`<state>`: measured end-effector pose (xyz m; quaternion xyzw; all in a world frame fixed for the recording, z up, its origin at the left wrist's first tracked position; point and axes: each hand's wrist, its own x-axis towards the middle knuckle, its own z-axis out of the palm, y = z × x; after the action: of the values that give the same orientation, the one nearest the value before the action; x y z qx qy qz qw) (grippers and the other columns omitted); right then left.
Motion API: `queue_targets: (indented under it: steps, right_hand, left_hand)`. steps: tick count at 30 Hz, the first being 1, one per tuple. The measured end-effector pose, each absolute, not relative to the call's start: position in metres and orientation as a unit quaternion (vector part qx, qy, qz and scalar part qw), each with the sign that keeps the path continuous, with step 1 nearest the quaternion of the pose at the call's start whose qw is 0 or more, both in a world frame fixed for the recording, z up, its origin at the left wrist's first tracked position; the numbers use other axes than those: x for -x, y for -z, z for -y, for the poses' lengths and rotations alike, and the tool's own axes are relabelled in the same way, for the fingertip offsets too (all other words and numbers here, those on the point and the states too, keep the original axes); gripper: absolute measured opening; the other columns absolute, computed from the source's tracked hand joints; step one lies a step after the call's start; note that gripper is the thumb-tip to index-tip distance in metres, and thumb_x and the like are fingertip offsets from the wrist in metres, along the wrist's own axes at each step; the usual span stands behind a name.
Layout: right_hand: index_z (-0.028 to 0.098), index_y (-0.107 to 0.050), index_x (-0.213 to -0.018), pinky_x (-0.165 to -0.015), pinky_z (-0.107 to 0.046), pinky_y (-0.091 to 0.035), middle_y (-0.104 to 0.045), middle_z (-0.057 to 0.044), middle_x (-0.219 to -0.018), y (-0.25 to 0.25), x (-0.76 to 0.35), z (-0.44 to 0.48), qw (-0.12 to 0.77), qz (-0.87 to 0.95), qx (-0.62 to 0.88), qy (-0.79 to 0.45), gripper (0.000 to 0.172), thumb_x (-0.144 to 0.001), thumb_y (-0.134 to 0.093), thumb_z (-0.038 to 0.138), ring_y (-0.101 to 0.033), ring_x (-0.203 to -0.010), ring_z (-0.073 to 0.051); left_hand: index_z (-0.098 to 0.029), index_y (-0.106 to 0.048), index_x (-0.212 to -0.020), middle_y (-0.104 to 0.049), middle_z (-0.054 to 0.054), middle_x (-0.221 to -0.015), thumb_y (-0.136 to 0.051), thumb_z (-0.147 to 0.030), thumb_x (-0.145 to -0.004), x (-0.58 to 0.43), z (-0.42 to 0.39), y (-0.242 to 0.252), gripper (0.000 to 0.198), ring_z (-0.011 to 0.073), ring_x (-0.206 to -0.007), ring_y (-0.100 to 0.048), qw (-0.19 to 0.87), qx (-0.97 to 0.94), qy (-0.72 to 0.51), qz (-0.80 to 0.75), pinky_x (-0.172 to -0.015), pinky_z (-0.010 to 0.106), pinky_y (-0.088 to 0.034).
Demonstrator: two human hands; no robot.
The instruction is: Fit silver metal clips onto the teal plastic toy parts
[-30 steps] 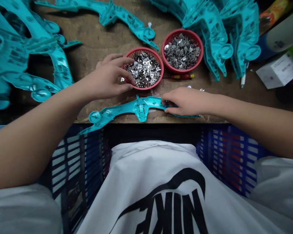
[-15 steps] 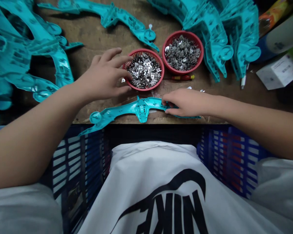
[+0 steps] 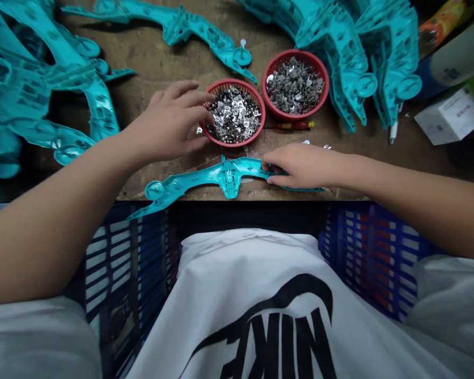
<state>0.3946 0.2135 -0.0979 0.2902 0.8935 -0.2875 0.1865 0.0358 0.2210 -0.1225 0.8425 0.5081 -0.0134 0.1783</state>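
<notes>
A long teal plastic part (image 3: 205, 179) lies along the near edge of the wooden table (image 3: 161, 63). My right hand (image 3: 300, 166) presses down on its right end, fingers curled round it. My left hand (image 3: 169, 123) reaches to the left rim of a red basket (image 3: 259, 123) full of small shiny metal clips (image 3: 233, 113). Its thumb and fingertips are pinched together at the basket's edge; whether a clip is between them I cannot make out.
A second red basket (image 3: 324, 97) of darker metal pieces stands to the right, a red screwdriver (image 3: 296, 125) below it. Piles of teal parts (image 3: 359, 47) fill the back right and the left (image 3: 31, 89). A white box (image 3: 450, 113) lies far right. Blue crates (image 3: 371, 252) sit under the table edge.
My left hand's fingers, spread half a second ago, have drawn together at the basket's rim. My right hand and the teal part have stayed put.
</notes>
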Motion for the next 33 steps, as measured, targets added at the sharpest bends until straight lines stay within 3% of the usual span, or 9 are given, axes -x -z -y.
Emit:
queue_targets:
  steps: [4, 9, 12, 15, 18, 22, 25, 30, 33]
  right_hand:
    - [0.021, -0.084, -0.135, -0.084, -0.039, -0.04, -0.091, -0.016, -0.125, 0.097, -0.395, -0.213, 0.189, -0.894, -0.292, 0.284, 0.02, -0.117, -0.078, 0.028, -0.077, -0.104, -0.034]
    - [0.022, -0.085, -0.135, -0.086, -0.04, -0.041, -0.091, -0.016, -0.127, 0.095, -0.393, -0.212, 0.194, -0.888, -0.299, 0.291, 0.019, -0.118, -0.079, 0.028, -0.079, -0.107, -0.035]
    - [0.021, -0.084, -0.137, -0.087, -0.04, -0.041, -0.091, -0.017, -0.13, 0.097, -0.392, -0.213, 0.193, -0.887, -0.298, 0.295, 0.019, -0.119, -0.079, 0.027, -0.08, -0.111, -0.035]
    - [0.021, -0.084, -0.134, -0.087, -0.039, -0.041, -0.091, -0.015, -0.126, 0.1, -0.393, -0.214, 0.184, -0.889, -0.297, 0.294, 0.018, -0.118, -0.08, 0.027, -0.079, -0.108, -0.035]
    - [0.022, -0.085, -0.133, -0.085, -0.039, -0.04, -0.091, -0.014, -0.123, 0.103, -0.395, -0.214, 0.172, -0.892, -0.294, 0.297, 0.018, -0.117, -0.081, 0.028, -0.077, -0.104, -0.034]
    - [0.021, -0.084, -0.136, -0.084, -0.038, -0.04, -0.09, -0.015, -0.124, 0.102, -0.394, -0.213, 0.179, -0.893, -0.294, 0.289, 0.02, -0.117, -0.08, 0.028, -0.077, -0.104, -0.034]
    - [0.021, -0.082, -0.135, -0.085, -0.039, -0.04, -0.09, -0.016, -0.125, 0.1, -0.392, -0.213, 0.189, -0.892, -0.295, 0.284, 0.018, -0.118, -0.079, 0.028, -0.078, -0.106, -0.034]
    - [0.022, -0.082, -0.133, -0.085, -0.039, -0.04, -0.091, -0.016, -0.126, 0.099, -0.389, -0.211, 0.19, -0.89, -0.303, 0.282, 0.016, -0.119, -0.079, 0.028, -0.079, -0.108, -0.035]
    - [0.023, -0.083, -0.132, -0.085, -0.039, -0.041, -0.091, -0.015, -0.127, 0.1, -0.389, -0.211, 0.187, -0.887, -0.311, 0.287, 0.015, -0.118, -0.081, 0.028, -0.08, -0.109, -0.035]
  left_hand:
    - [-0.028, -0.081, -0.175, -0.05, 0.01, -0.209, -0.066, -0.05, -0.109, -0.037, -0.218, 0.126, 0.071, 0.0546, -0.199, -0.027, 0.182, -0.842, 0.028, -0.507, -0.155, 0.085, -0.031]
    - [-0.032, -0.087, -0.171, -0.043, 0.002, -0.213, -0.07, -0.061, -0.105, -0.038, -0.217, 0.13, 0.074, 0.0605, -0.201, -0.018, 0.193, -0.84, 0.005, -0.507, -0.157, 0.087, -0.025]
    - [-0.037, -0.094, -0.157, -0.046, -0.005, -0.212, -0.064, -0.067, -0.113, -0.047, -0.218, 0.13, 0.061, 0.0576, -0.202, -0.018, 0.213, -0.805, -0.02, -0.554, -0.16, 0.085, -0.024]
    - [-0.033, -0.094, -0.149, -0.048, -0.003, -0.211, -0.053, -0.06, -0.118, -0.062, -0.217, 0.131, 0.059, 0.052, -0.203, -0.021, 0.205, -0.774, -0.011, -0.599, -0.159, 0.086, -0.029]
    - [-0.033, -0.094, -0.146, -0.048, -0.006, -0.21, -0.055, -0.061, -0.113, -0.074, -0.215, 0.132, 0.059, 0.0501, -0.203, -0.023, 0.206, -0.752, -0.014, -0.626, -0.155, 0.087, -0.036]
    - [-0.034, -0.098, -0.136, -0.051, -0.008, -0.208, -0.065, -0.076, -0.098, -0.074, -0.215, 0.135, 0.066, 0.0582, -0.201, -0.021, 0.245, -0.729, -0.063, -0.635, -0.152, 0.098, -0.034]
    - [-0.04, -0.098, -0.141, -0.051, -0.014, -0.208, -0.067, -0.088, -0.09, -0.066, -0.219, 0.142, 0.077, 0.0552, -0.203, -0.018, 0.261, -0.725, -0.06, -0.635, -0.155, 0.093, -0.03]
    - [-0.044, -0.092, -0.161, -0.051, -0.013, -0.208, -0.069, -0.08, -0.087, -0.062, -0.223, 0.15, 0.086, 0.051, -0.203, -0.02, 0.28, -0.734, -0.083, -0.614, -0.159, 0.09, -0.022]
    - [-0.039, -0.091, -0.16, -0.053, -0.01, -0.207, -0.068, -0.079, -0.09, -0.069, -0.219, 0.146, 0.084, 0.0476, -0.2, -0.025, 0.268, -0.732, -0.096, -0.619, -0.16, 0.085, -0.027]
